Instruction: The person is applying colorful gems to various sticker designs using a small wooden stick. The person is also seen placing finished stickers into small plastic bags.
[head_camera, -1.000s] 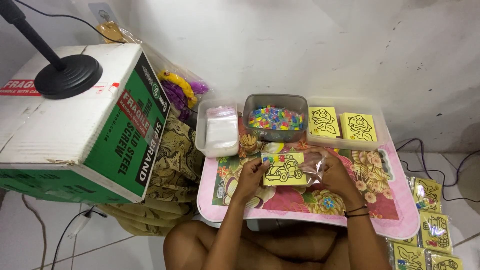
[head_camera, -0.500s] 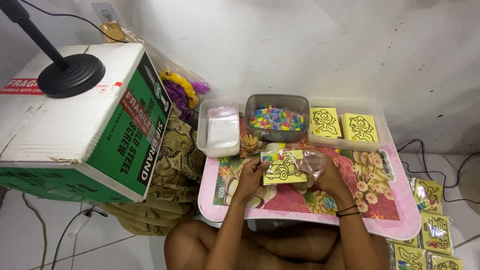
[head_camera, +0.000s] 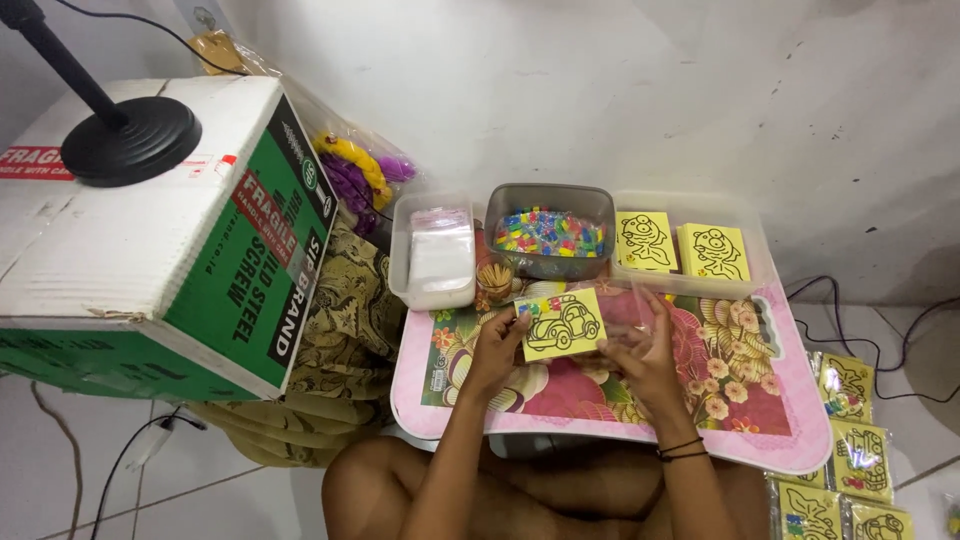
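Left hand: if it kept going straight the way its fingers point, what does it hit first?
Likely the grey tub of coloured beads, straight beyond the left hand and its yellow car card; depth is unclear.

I noted a large green-and-white cardboard box (head_camera: 170, 250) at left, with a black round stand base (head_camera: 130, 140) resting on its top. A bag of purple and yellow items (head_camera: 360, 175) lay just beyond the box's right edge. On the far side of the pink floral table (head_camera: 760, 420) stood three tubs: a clear tub of white sheets (head_camera: 432, 252), a grey tub of coloured bits (head_camera: 550, 232), and a clear tub of yellow picture cards (head_camera: 685, 248). Packed yellow cards (head_camera: 850, 440) lay on the floor at near right.
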